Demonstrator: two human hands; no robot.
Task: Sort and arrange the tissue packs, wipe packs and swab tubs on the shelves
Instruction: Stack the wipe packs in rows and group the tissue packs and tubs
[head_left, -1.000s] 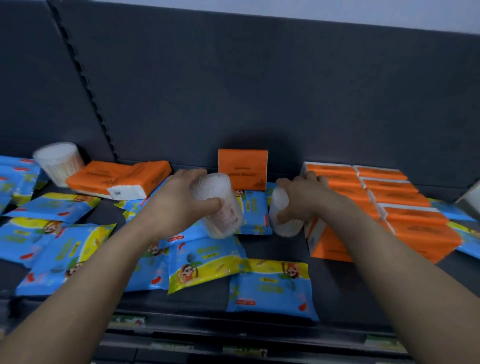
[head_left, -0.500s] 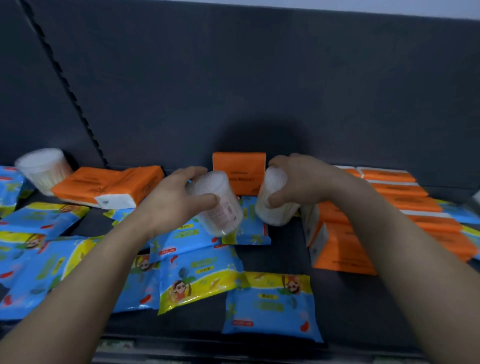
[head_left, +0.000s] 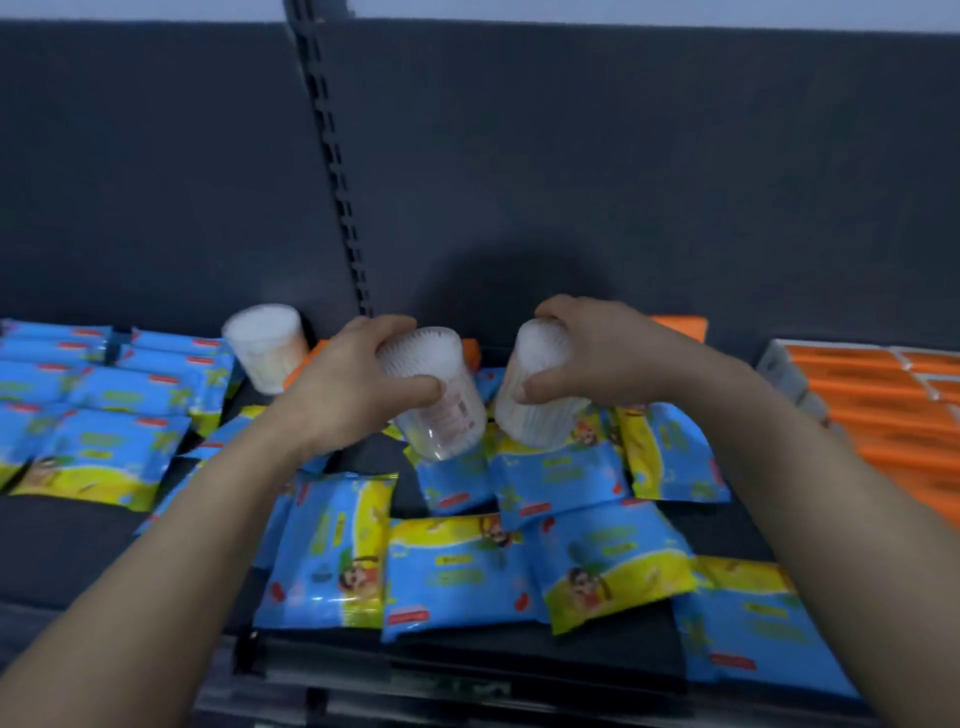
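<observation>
My left hand (head_left: 353, 384) curls its fingers round one swab tub (head_left: 436, 400), my right hand (head_left: 597, 358) round a second tub (head_left: 540, 395), both tilted above the wipe packs (head_left: 457, 571). A third tub (head_left: 265, 340) stands far left, probably upright, nearer my left hand.

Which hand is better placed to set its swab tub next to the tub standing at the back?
Probably the left hand: its swab tub is nearer the standing tub, while the right hand, holding the other tub, is farther off.
</observation>
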